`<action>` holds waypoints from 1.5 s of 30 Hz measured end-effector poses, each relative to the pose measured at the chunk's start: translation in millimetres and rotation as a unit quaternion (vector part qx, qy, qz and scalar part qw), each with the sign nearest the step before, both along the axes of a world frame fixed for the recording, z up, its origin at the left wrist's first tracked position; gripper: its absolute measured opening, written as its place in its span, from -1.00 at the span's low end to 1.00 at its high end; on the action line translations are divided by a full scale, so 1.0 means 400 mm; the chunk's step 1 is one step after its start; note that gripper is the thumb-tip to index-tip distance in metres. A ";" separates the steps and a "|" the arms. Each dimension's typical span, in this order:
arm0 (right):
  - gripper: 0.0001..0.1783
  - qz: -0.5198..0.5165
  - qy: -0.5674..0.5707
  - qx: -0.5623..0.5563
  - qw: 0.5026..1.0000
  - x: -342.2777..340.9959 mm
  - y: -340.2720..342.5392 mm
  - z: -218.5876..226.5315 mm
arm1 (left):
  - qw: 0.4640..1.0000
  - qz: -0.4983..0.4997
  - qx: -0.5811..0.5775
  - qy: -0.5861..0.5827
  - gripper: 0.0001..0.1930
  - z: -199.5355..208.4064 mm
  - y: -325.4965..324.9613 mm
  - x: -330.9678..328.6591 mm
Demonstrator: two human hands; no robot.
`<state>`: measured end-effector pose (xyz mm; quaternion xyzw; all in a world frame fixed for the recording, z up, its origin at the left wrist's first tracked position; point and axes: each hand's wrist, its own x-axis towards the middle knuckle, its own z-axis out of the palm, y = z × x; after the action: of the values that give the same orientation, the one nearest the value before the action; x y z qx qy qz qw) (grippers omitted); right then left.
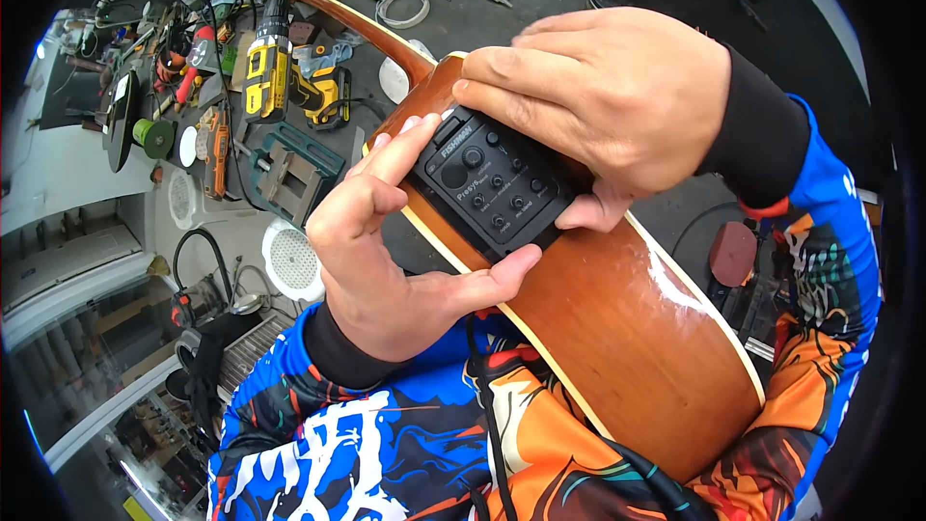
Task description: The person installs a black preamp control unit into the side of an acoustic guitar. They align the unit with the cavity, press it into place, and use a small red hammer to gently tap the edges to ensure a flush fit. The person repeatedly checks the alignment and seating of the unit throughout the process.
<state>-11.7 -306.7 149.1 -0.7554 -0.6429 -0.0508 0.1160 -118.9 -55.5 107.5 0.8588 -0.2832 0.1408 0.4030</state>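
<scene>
An acoustic guitar [637,347] with a glossy orange-brown body and cream edging lies across my lap, its side facing up and its neck [362,21] running to the far left. On that side sits a black guitar preamp [511,188] with several knobs; whether it is fully seated in the wood is hidden by my hands. My left hand [381,246] spans it, fingers at its upper left edge and thumb at its lower edge. From the other side my right hand [617,96] grips it, fingers along the top edge and thumb against the right edge.
A yellow and black cordless drill [275,68] and a green vise [289,169] stand on the dark bench at the left. Cables and hand tools crowd around them. A coiled wire [403,8] lies beyond the neck, and a red sanding pad [733,253] at the right.
</scene>
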 end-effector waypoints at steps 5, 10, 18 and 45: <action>0.14 0.019 -0.027 -0.012 0.999 0.017 0.008 -0.011 | 0.998 -0.006 0.056 0.037 0.03 0.032 -0.006 0.005; 0.13 0.031 -0.021 -0.019 0.999 0.023 0.016 -0.021 | 0.998 -0.016 0.064 0.015 0.02 0.022 0.004 0.005; 0.07 0.019 0.026 0.056 0.998 0.020 -0.005 -0.039 | 0.998 -0.024 0.056 0.017 0.04 0.021 0.004 0.001; 0.11 -0.204 0.554 0.288 0.754 -0.217 -0.024 -0.223 | 0.941 -0.012 0.335 0.058 0.24 0.153 -0.042 0.065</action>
<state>-98.6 -316.2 60.1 -0.6958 -0.2517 0.1712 0.6506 -93.0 -72.3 168.5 0.9474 -0.3002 -0.0165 0.1097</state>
